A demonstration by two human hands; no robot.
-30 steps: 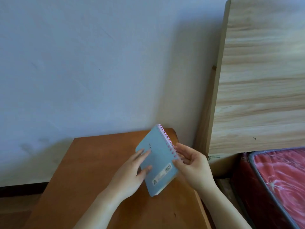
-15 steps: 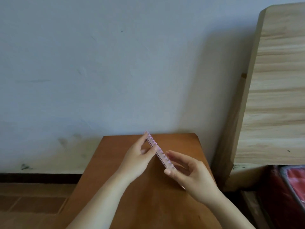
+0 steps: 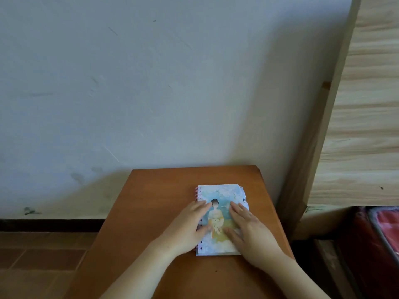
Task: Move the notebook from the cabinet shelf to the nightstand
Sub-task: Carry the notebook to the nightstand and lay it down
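Observation:
The spiral notebook (image 3: 220,193) lies flat, cover up, on the brown wooden nightstand (image 3: 151,203), toward its right side. The cover shows a pale blue illustration and the pink spiral runs down its left edge. My left hand (image 3: 187,230) rests flat on the notebook's left half, fingers stretched out and thumb near the spiral. On the right half lies my right hand (image 3: 248,230), also flat, palm down. Neither hand curls around the notebook. Both hands hide its lower middle.
A pale wall stands right behind the nightstand. A light wooden headboard (image 3: 367,108) rises close on the right, with a red bed cover (image 3: 386,229) below it. Brown floor tiles (image 3: 32,255) lie to the left.
The notebook was held tilted, then on edge, between both hands above the nightstand. Now it lies flat, front cover up, with both hands spread on top.

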